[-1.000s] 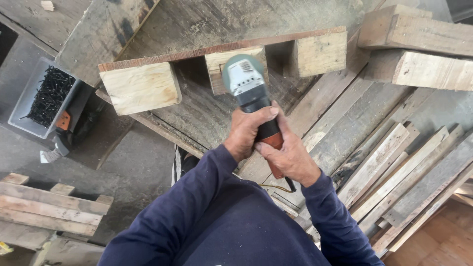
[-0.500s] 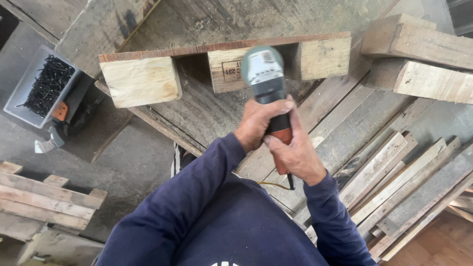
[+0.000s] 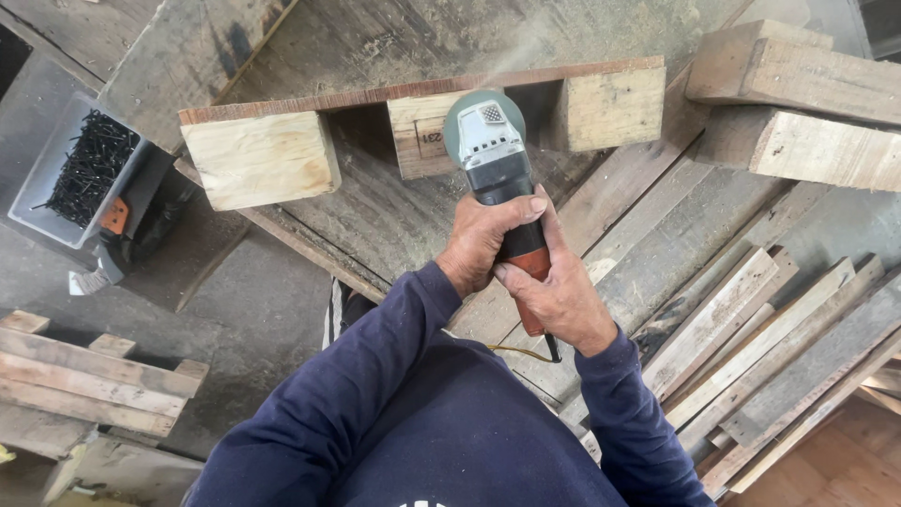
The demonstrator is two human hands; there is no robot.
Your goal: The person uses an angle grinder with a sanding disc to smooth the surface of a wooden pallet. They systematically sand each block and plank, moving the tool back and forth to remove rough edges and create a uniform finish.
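Observation:
Both hands grip an angle grinder [image 3: 492, 150] with a green-grey head and a red-and-black body. My left hand [image 3: 481, 237] wraps the front of the body. Behind it, my right hand [image 3: 559, 293] holds the red rear handle. The grinder's head presses against the middle wooden block [image 3: 418, 139] under a thin plank [image 3: 375, 96] of a pallet piece standing on edge. A light block [image 3: 261, 160] sits at the left end and another [image 3: 605, 105] at the right. Fine dust rises above the tool.
A grey tray of black screws [image 3: 84, 169] lies at the left, with a dark orange-trimmed tool [image 3: 117, 225] beside it. Loose planks [image 3: 751, 329] are stacked at the right, thick timbers [image 3: 798, 103] at the upper right, a small pallet [image 3: 84, 376] at the lower left.
The grinder's head has moved right along the pallet piece, from the middle block's left part to its right edge. Dust now rises above it. Both hands keep their grip.

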